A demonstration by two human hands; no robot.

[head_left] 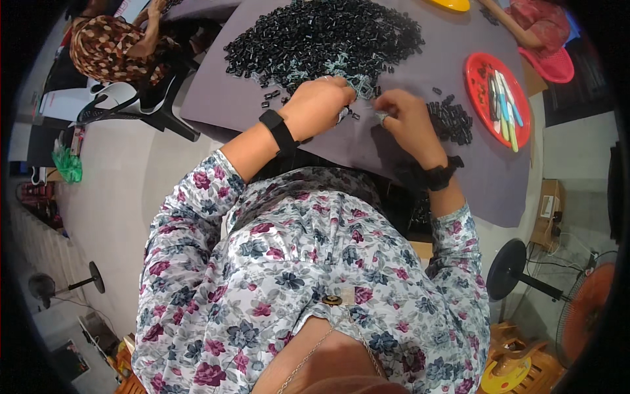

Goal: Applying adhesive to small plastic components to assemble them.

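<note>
Left hand (317, 106) and right hand (410, 123) curl close, I can't tell what they grip; big black heap (315, 38) apparently remains, small pile (451, 121) looks done.

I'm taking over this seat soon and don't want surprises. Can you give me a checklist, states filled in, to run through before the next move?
1. Left hand and right hand both in view: ok.
2. What each hand holds: cannot tell; the fingertips are too small and partly hidden.
3. Big pile all black: not ok; grey-green pieces lie at its near side.
4. Small pile apart from the big one: ok, it lies beside the right hand.
5. Tools on the red tray: ok.
</note>
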